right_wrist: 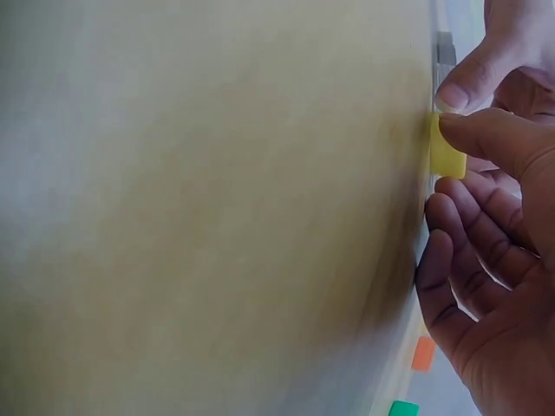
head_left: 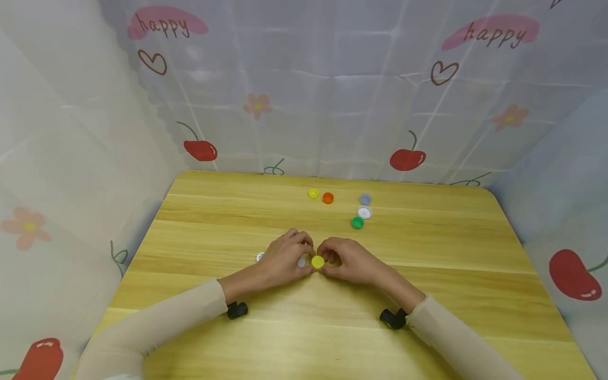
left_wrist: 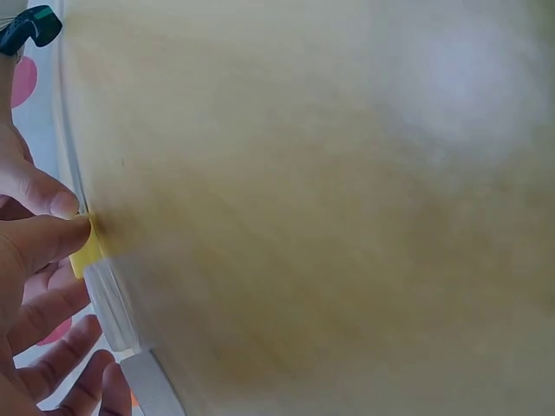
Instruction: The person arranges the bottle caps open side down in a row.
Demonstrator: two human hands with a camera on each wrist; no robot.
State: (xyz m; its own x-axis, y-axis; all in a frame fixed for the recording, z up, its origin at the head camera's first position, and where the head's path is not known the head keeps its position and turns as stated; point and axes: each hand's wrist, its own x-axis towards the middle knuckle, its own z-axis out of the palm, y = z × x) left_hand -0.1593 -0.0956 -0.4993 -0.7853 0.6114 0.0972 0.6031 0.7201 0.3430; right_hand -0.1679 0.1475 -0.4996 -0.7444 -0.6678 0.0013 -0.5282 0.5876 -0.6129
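A yellow bottle cap (head_left: 317, 262) sits on the wooden table between the fingertips of both hands. My left hand (head_left: 286, 256) pinches its left side, thumb in front and fingers curled behind. From the other side my right hand (head_left: 350, 259) pinches the same cap, its thumb (right_wrist: 486, 130) on the near edge. Right beside the yellow cap, under the left hand, stands a clear whitish cap (left_wrist: 111, 308), partly hidden in the head view. Another white cap (head_left: 259, 256) with dark marking shows past the left hand's back, mostly covered.
Farther back on the table (head_left: 214, 211) lie a yellow cap (head_left: 313, 193), an orange cap (head_left: 328, 198), a grey-blue cap (head_left: 365, 199), a white cap (head_left: 364, 212) and a green cap (head_left: 358, 222). A patterned curtain (head_left: 328, 105) borders the back and sides.
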